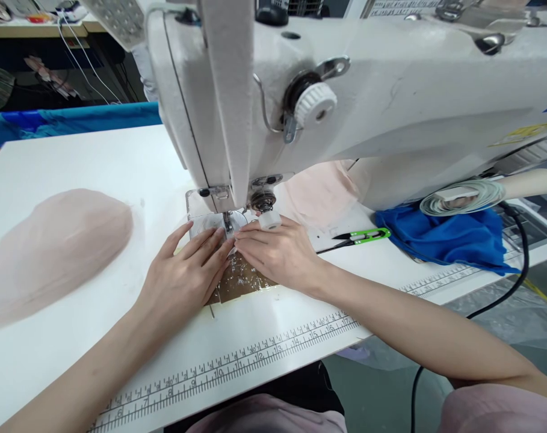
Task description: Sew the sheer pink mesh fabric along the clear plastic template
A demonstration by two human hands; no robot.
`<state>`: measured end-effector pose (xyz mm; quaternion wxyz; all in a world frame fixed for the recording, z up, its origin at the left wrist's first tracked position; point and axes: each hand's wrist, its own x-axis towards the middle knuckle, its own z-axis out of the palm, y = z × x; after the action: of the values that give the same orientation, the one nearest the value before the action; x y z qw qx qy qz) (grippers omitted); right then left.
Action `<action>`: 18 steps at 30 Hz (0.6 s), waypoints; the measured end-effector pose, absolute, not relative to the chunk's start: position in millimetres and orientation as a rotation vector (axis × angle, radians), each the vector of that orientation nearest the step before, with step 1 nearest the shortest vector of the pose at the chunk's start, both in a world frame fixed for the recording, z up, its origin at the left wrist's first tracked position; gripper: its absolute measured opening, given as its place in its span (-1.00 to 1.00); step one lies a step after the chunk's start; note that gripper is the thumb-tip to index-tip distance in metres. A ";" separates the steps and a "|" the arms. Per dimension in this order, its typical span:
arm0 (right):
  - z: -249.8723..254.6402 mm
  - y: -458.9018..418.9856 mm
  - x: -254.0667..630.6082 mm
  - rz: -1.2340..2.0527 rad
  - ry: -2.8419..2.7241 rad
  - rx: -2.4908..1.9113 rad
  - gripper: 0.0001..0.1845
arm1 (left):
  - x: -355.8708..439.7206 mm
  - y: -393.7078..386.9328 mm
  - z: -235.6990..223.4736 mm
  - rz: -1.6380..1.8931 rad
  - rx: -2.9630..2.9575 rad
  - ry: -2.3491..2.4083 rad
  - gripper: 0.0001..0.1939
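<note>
My left hand (pixel 183 270) lies with fingers spread on a piece of thin, sheer white fabric (pixel 204 224), left of the presser foot (pixel 228 224) of a white sewing machine (pixel 381 90). On the other side, my right hand (pixel 282 252) has its fingers drawn together at the fabric's edge, its fingertips close to the left hand's and just in front of the needle area. Most of the fabric is hidden beneath both hands. Under them is a brown patch covered with shiny clear tape (pixel 244 279).
Sheer pink pieces lie at the left (pixel 70 246) and behind the needle (pixel 318 192). Green thread snips (pixel 366 236) rest right of my right hand, near a blue cloth (pixel 449 234) and a coil of pale cord (pixel 463 197). A printed ruler (pixel 237 367) runs along the table's front edge.
</note>
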<state>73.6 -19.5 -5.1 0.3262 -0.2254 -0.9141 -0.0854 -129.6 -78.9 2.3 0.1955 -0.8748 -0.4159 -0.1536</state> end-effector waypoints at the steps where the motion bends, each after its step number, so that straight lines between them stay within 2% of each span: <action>1: -4.8 -18.7 73.1 -0.225 -2.392 -0.596 -0.68 | -129.9 -78.2 2.1 -0.422 -2.448 -1.169 -0.69; 18: -7.4 -26.7 78.5 -0.218 -2.406 -0.577 -0.77 | -122.4 -92.7 12.9 -0.446 -2.436 -1.086 -0.79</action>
<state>78.5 -26.7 -7.4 0.3230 -0.2200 -0.9167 -0.0829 -122.4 -92.7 12.9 0.2170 -0.8793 -0.3922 -0.1611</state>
